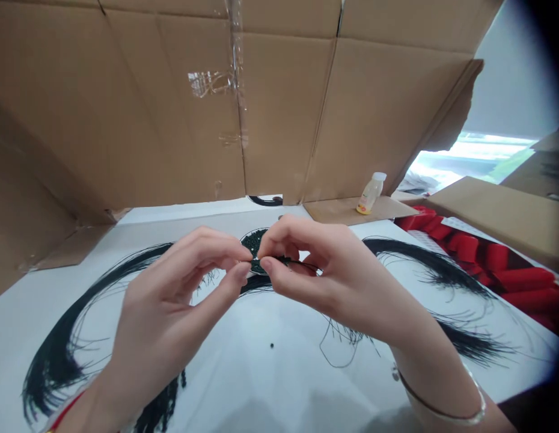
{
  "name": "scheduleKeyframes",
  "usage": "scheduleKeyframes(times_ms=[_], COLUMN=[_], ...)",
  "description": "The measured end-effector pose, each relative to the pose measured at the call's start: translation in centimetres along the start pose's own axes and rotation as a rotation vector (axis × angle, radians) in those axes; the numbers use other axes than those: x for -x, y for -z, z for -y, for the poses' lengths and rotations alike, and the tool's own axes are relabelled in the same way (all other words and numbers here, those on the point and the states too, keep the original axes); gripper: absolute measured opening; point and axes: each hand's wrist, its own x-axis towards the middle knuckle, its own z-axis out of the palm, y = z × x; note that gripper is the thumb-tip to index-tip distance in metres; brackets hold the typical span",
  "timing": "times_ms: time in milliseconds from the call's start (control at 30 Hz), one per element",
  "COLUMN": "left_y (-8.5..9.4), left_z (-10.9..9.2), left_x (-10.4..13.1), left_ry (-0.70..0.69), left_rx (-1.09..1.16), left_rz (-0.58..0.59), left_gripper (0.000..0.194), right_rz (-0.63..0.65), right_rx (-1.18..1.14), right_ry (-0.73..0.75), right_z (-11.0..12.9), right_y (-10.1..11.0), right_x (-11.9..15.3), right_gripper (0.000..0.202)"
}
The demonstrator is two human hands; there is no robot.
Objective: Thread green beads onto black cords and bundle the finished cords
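Observation:
My left hand (184, 288) pinches with thumb and index finger at the centre; what lies between those fingertips is too small to make out. Touching it or nearly so, my right hand (315, 264) is closed on a thin black cord (302, 263), whose strands trail through its curled fingers. Just behind the fingertips stands a round dish of small dark green beads (253, 240), partly hidden by both hands. A single dark bead (271, 345) lies on the white table in front of them.
Black cord bundles lie at left (58, 355), right (424, 255) and bottom (160, 406). A large cardboard sheet (171, 120) rises behind the table (243, 385). A small bottle (371, 193) stands on its flap. Red rolls (496, 258) fill a box at right.

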Motion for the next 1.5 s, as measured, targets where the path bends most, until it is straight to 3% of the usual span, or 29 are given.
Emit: scheduleKeyframes(times_ms=[100,133,233,300,367,500,667,733,800,867,933,1167,1500], left_y=[0.0,-0.4,-2.1,-3.5,-4.7,-5.9,-4.9,-3.6,-2.4,-1.5,-1.2,-1.1,-0.8], left_z=[2.1,3.2,6.9,8.9,9.9,10.3,9.0,7.4,5.5,3.8,2.9,3.1,3.3], left_x=[1.1,1.8,4.8,6.9,8.3,8.5,4.1,1.5,-0.8,-2.2,-2.6,-0.8,-0.6], left_ry=[0.112,0.147,0.248,0.300,0.301,0.296,0.302,0.337,0.408,0.414,0.403,0.459,0.413], left_rx=[-0.082,-0.140,-0.272,-0.313,-0.322,-0.250,-0.199,-0.129,0.092,0.350,0.538,0.709,0.730], left_rz=[0.152,0.244,0.643,0.755,0.777,0.744,0.689,0.579,0.371,0.175,0.062,0.003,0.021], left_gripper=[0.037,0.040,0.018,0.016,0.019,0.023,0.017,0.018,0.016,0.013,0.012,0.017,0.006], right_rz=[-0.009,-0.026,-0.074,-0.092,-0.088,-0.072,-0.043,-0.029,-0.025,-0.053,-0.087,-0.086,-0.141], right_rx=[0.002,0.000,-0.010,-0.014,-0.016,-0.025,-0.134,-0.237,-0.353,-0.453,-0.530,-0.589,-0.577], right_ry=[0.010,0.012,0.016,0.013,0.009,0.015,-0.009,-0.052,-0.098,-0.116,-0.116,-0.115,-0.075], right_z=[-0.2,-0.3,-0.6,-0.7,-0.8,-1.0,-1.8,-2.2,-2.5,-2.6,-2.4,-1.2,-0.8], right_y=[0.9,1.3,2.3,2.8,3.0,3.1,3.0,2.9,2.4,1.7,0.8,-1.7,-2.7], right_x=[0.0,0.0,-0.1,-0.1,-0.2,-0.5,-1.1,-1.5,-1.9,-2.1,-2.2,-1.2,-0.8], right_gripper=[0.011,0.011,0.011,0.010,0.009,0.009,0.012,0.014,0.017,0.021,0.023,0.019,0.017])
